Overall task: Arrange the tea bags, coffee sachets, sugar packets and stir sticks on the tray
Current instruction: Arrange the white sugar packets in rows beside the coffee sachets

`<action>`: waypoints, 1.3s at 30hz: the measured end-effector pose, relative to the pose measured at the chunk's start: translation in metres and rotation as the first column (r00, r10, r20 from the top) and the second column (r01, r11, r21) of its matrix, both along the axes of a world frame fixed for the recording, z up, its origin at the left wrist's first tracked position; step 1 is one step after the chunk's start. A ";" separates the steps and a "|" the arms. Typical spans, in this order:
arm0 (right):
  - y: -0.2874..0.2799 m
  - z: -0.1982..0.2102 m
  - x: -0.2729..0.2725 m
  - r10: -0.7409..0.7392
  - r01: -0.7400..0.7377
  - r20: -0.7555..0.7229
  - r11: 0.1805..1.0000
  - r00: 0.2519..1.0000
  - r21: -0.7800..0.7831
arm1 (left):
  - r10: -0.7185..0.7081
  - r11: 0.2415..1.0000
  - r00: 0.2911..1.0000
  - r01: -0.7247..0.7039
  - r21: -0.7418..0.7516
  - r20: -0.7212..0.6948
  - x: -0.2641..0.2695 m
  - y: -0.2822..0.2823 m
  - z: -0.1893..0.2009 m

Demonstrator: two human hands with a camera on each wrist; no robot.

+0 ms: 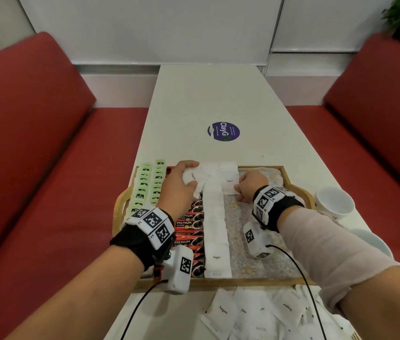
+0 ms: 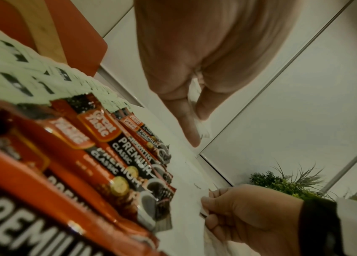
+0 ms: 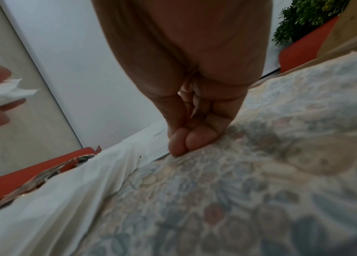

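A wooden tray [image 1: 218,282] with a floral liner [image 3: 260,155] holds two columns of green tea bags [image 1: 145,182], a column of red-and-black coffee sachets [image 1: 189,224] and a column of white sugar packets [image 1: 214,217]. My left hand [image 1: 181,182] grips a small stack of sugar packets [image 1: 191,177] over the far end of the tray. My right hand [image 1: 245,187] pinches the near right edge of one sugar packet [image 1: 229,182] lying at the top of the liner, with its fingertips [image 3: 184,142] down on the liner. From the left wrist, the coffee sachets [image 2: 116,155] fill the left side.
Many loose sugar packets [image 1: 267,315] lie in a pile on the white table in front of the tray. Two white cups [image 1: 334,202] stand right of the tray. Red benches [image 1: 34,168] flank the table. A round purple sticker [image 1: 223,131] sits further back.
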State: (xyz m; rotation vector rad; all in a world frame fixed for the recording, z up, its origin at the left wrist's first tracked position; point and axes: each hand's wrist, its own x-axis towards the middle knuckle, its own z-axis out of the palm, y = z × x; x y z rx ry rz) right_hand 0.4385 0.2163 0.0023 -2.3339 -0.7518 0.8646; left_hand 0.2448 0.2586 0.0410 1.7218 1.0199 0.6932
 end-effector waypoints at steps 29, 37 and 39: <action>-0.027 0.049 -0.031 0.174 -0.077 -0.125 0.832 0.977 0.550 | -0.019 0.993 1.000 0.021 -0.118 0.019 0.022 -0.014 -0.004; -0.025 0.042 -0.003 -0.013 0.056 -0.085 0.848 0.996 0.527 | 0.002 0.996 1.000 -0.005 -0.092 -0.030 0.019 -0.005 -0.007; -0.025 0.036 0.005 -0.034 0.053 -0.048 0.874 0.998 0.482 | 0.006 0.998 0.999 -0.009 -0.063 -0.043 0.018 -0.003 -0.009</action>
